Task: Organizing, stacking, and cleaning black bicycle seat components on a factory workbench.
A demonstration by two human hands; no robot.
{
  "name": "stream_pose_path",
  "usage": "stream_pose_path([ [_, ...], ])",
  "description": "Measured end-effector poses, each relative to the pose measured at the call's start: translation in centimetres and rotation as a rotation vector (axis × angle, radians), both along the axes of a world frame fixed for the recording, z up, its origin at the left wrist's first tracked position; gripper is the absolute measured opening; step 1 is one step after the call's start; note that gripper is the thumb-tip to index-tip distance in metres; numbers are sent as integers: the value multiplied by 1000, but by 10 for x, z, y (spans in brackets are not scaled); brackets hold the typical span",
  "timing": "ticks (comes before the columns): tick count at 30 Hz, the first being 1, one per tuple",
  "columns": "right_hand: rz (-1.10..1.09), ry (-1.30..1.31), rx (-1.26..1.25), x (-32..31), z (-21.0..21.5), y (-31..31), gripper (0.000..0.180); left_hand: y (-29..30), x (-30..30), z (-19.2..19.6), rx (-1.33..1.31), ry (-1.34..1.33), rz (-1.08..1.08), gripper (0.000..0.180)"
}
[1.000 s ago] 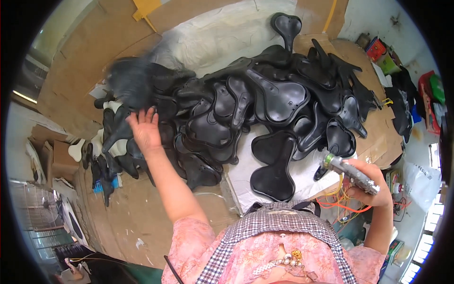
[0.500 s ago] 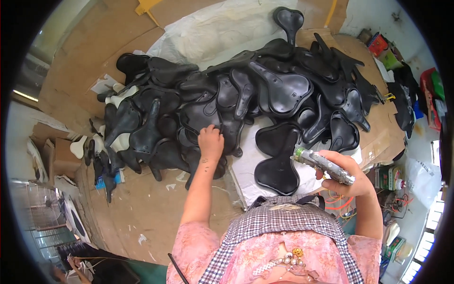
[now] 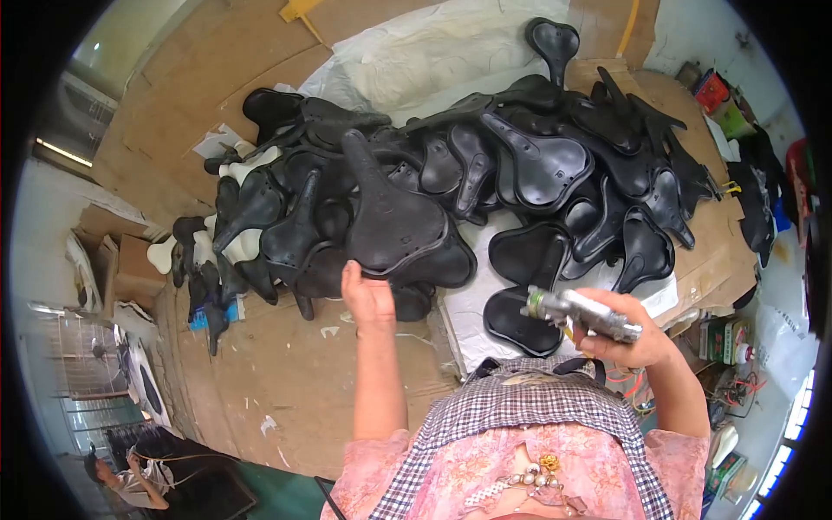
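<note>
My left hand (image 3: 369,296) grips the wide end of a black bicycle saddle (image 3: 394,224) from below, its fingers partly hidden under the rim. The saddle's narrow nose points away from me, and it is raised in front of the heap. In my right hand (image 3: 637,334) is a grey, scuffed cylindrical tool (image 3: 589,314) with a green band near its end, pointing left. Below and beyond that tool, a black saddle (image 3: 520,322) lies on a white sheet (image 3: 468,299).
A wide heap of black saddles (image 3: 546,165) covers the middle of the cardboard-topped table (image 3: 260,381), with a few white saddle bases (image 3: 161,255) at its left. Plastic sheeting (image 3: 433,61) lies behind. Another person (image 3: 134,481) is at lower left. Shelf goods (image 3: 726,340) stand at right.
My left hand has taken hold of a saddle from the heap and lifted it, the palm turning upward. My right hand still holds the tool near the same place. The whole view has shifted slightly.
</note>
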State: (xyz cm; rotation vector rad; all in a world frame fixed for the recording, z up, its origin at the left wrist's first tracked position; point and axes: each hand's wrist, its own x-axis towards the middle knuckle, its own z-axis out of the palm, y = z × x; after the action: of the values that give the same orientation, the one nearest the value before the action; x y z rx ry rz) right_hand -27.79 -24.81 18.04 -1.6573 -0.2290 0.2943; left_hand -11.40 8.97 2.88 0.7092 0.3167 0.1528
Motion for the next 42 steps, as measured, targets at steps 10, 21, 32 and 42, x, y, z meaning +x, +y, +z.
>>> stream_pose_path([
  [10, -284, -87, 35, -17, 17, -27, 57, 11, 17, -31, -117, 3, -14, 34],
  [21, -515, -23, -345, -72, 76, -100, 58, -147, 54, -31, -2, 259, -577, 43],
  [32, -519, -142, -231, -30, 87, -108, 66, -249, 65, -29, 464, 427, -548, 37],
  [42, -450, -134, -230, -4, 47, -124, 58, -82, 166, 68, -724, -282, -25, 28],
])
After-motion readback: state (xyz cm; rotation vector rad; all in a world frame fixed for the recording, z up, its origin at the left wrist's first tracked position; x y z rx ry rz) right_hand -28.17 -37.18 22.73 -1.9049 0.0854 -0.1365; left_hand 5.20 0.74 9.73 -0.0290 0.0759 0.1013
